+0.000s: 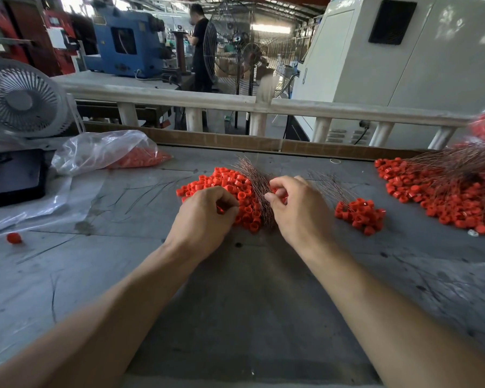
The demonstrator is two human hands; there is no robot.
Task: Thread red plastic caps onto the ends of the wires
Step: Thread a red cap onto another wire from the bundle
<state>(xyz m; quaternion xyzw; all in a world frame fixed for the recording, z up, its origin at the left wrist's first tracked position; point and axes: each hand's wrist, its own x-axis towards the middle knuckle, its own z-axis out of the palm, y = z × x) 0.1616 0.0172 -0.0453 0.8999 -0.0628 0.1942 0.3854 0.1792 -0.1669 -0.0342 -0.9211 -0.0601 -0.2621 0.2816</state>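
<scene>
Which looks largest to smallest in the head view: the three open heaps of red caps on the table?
1. Far-right heap, cut by the frame edge, so likely bigger than it shows.
2. Centre heap at the hands, partly hidden by them.
3. Small heap beside the right hand.

Factory floor, small-parts assembly bench. Scuffed grey worktable heaped with loose red caps and copper wires, blue machine behind, big grey cabinet at right, pedestal fan (plus desk fan on the bench), steel-truss roof.
</scene>
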